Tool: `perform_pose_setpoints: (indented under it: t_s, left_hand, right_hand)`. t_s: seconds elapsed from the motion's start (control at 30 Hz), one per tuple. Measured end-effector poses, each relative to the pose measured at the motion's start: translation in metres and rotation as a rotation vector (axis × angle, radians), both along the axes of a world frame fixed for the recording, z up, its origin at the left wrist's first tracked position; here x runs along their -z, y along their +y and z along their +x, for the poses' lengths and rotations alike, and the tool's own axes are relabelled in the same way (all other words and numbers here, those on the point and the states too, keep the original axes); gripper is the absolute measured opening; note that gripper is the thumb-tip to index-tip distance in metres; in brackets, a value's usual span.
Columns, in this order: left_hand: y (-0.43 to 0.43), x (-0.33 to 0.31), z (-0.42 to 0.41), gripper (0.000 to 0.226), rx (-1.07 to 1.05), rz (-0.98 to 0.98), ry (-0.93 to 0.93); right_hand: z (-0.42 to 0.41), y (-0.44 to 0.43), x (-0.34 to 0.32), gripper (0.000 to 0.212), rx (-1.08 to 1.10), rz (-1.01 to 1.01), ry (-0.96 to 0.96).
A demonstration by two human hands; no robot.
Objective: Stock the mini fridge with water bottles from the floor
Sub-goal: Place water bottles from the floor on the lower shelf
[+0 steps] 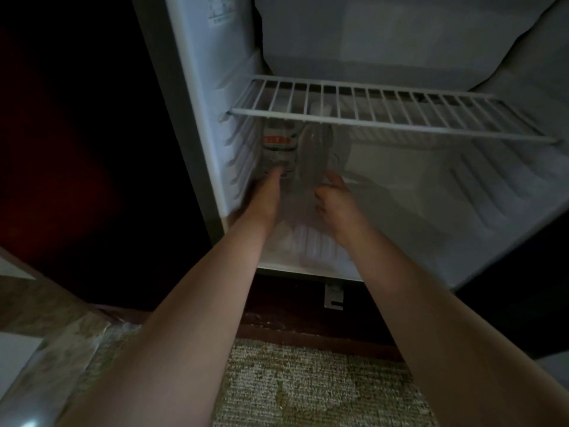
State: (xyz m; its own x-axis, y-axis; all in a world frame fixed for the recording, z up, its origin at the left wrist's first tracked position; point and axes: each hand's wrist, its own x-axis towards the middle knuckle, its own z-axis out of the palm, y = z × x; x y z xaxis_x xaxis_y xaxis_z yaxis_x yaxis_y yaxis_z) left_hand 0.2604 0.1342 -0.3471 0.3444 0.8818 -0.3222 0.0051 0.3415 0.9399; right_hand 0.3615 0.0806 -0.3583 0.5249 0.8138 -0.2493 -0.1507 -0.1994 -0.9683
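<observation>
The mini fridge (462, 192) stands open in front of me, with both my arms reaching into its lower compartment. A labelled water bottle (277, 146) stands upright at the back left, under the wire shelf (385, 121). My left hand (266, 195) is stretched out flat, its fingertips touching the low part of that bottle. Just right of it stands a clear water bottle (314, 149), blurred. My right hand (335, 200) is curled around its base.
The wire shelf spans the fridge above my hands. The fridge's left wall (237, 155) is ribbed and close to the labelled bottle. Crinkled plastic wrap (92, 343) lies on the carpet (308, 383) at lower left. A white bracket (334, 298) sits under the fridge's front edge.
</observation>
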Motion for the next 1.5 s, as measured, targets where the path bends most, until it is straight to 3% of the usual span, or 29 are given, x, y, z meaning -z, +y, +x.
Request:
perform_pose_setpoints:
  t_s: [0.13, 0.2, 0.27, 0.37, 0.47, 0.6, 0.77, 1.13, 1.37, 1.5]
  left_hand:
    - [0.029, 0.038, 0.007, 0.07, 0.005, -0.029, -0.057]
    - [0.008, 0.02, 0.0, 0.072, 0.017, -0.005, -0.001]
    - [-0.017, 0.006, -0.008, 0.063, 0.044, 0.033, 0.076]
    - [-0.04, -0.004, -0.015, 0.047, -0.028, 0.137, 0.112]
    - [-0.059, -0.017, -0.025, 0.031, -0.107, 0.23, 0.175]
    - [-0.093, -0.045, -0.043, 0.014, -0.081, 0.22, 0.183]
    - [-0.136, -0.084, -0.068, 0.024, 0.098, 0.164, 0.294]
    - [-0.242, -0.189, -0.105, 0.036, 0.334, 0.269, 0.406]
    - [-0.314, -0.242, -0.122, 0.037, 0.392, 0.374, 0.378]
    - [-0.352, -0.262, -0.119, 0.033, 0.403, 0.404, 0.345]
  right_hand:
    - [0.002, 0.0, 0.003, 0.038, -0.001, 0.006, -0.005]
    - [-0.002, -0.002, -0.001, 0.04, 0.003, -0.025, -0.068]
    - [-0.005, -0.01, -0.006, 0.045, 0.026, -0.096, -0.159]
    - [-0.008, -0.029, -0.017, 0.009, 0.018, -0.126, -0.187]
    - [-0.013, -0.054, -0.029, 0.016, -0.03, -0.134, -0.196]
    - [-0.024, -0.096, -0.056, 0.01, -0.099, -0.192, -0.295]
    - [-0.039, -0.153, -0.104, 0.012, -0.134, -0.253, -0.33]
    - [-0.077, -0.284, -0.211, 0.035, -0.268, -0.364, -0.572]
    - [-0.088, -0.384, -0.268, 0.033, -0.148, -0.32, -0.707]
    - [-0.087, -0.448, -0.279, 0.026, 0.031, -0.266, -0.622]
